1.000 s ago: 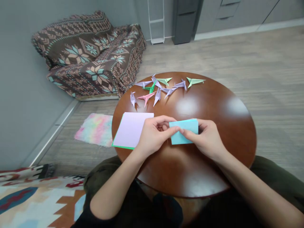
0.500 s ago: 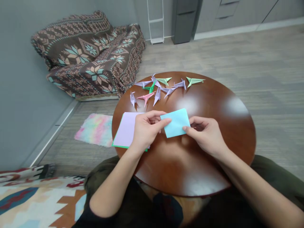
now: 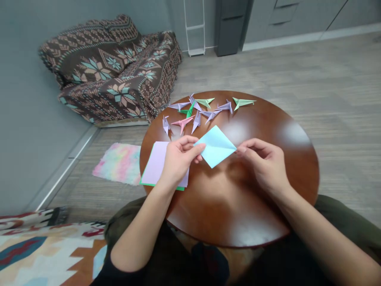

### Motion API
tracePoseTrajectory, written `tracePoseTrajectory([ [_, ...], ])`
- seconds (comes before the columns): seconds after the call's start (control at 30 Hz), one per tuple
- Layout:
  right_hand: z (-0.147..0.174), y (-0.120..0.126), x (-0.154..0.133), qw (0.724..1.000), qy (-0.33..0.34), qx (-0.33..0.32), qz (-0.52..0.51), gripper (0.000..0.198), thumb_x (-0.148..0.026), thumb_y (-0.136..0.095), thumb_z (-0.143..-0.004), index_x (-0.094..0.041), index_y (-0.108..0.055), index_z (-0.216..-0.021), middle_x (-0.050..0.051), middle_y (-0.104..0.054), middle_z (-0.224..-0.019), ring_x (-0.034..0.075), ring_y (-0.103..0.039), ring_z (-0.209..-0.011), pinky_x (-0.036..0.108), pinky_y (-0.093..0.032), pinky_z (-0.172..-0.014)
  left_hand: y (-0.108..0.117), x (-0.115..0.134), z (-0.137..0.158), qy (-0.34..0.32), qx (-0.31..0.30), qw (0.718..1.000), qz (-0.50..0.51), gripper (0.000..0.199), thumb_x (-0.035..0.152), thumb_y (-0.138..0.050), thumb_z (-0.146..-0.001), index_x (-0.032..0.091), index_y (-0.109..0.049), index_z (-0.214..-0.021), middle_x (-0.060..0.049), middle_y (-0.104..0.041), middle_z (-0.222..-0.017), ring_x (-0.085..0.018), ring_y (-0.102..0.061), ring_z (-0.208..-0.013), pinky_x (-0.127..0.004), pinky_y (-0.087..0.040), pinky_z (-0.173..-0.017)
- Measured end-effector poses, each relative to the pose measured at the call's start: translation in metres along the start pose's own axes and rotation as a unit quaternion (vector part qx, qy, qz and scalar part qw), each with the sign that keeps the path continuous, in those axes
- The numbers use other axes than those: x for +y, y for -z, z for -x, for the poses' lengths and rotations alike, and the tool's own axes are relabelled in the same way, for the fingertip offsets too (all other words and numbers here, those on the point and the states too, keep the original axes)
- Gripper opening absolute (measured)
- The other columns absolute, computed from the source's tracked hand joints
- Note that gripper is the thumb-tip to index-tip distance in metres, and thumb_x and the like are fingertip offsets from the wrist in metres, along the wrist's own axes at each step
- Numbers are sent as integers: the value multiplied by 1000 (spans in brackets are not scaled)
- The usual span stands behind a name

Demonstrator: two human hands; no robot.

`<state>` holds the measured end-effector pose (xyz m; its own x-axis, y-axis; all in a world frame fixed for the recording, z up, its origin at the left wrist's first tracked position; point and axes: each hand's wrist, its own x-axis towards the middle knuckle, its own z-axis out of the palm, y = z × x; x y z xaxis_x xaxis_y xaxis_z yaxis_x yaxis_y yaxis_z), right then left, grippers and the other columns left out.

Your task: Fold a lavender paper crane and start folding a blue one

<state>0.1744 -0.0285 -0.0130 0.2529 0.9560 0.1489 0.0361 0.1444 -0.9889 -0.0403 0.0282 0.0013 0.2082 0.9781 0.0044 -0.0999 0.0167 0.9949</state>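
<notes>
A light-blue square of folded origami paper (image 3: 215, 147) is held above the table, turned so that its corners point up, down and sideways. My left hand (image 3: 182, 155) pinches its left corner between thumb and fingers. At the opposite corner, my right hand (image 3: 263, 161) grips the tip with thumb and forefinger. A faint crease runs across the paper toward that right tip. Beneath and beside my left forearm lies a stack of lilac paper (image 3: 159, 161) with a green sheet showing at its edges.
Several folded paper cranes, among them a pink crane (image 3: 182, 123) and a pale-green crane (image 3: 243, 103), stand along the far side of the round wooden table (image 3: 285, 159). Beyond it are a blanket-covered sofa (image 3: 113, 75) and a pastel fluffy mat (image 3: 117, 163).
The blue paper has been turned from lying nearly level to a diamond. My right hand has shifted from its lower right edge to its right tip.
</notes>
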Motion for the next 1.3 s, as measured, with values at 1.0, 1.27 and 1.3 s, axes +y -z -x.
tracePoseTrajectory([
  [1.0,13,-5,-15,978,170,-82,87,11,-22,-79,-89,-23,-76,-79,3,-76,-77,19,-68,-69,32,-54,-63,-19,3,23,-75,-142,969,-186,14,31,-83,-85,17,-85,-87,-4,-81,-81,-16,-70,-71,-23,-53,-67],
  [1.27,18,-4,-30,968,215,-108,77,9,-16,-78,-90,-24,-78,-85,3,-76,-81,18,-70,-70,32,-54,-63,-20,7,27,-101,-134,974,-154,13,30,-82,-86,18,-87,-84,-6,-84,-83,-20,-77,-74,-25,-60,-69],
  [1.3,19,-3,-32,967,216,-113,72,10,-15,-77,-90,-24,-79,-87,3,-76,-82,18,-70,-71,32,-54,-64,-19,8,26,-106,-136,973,-153,11,29,-82,-86,19,-87,-85,-6,-84,-82,-20,-78,-74,-25,-61,-69],
])
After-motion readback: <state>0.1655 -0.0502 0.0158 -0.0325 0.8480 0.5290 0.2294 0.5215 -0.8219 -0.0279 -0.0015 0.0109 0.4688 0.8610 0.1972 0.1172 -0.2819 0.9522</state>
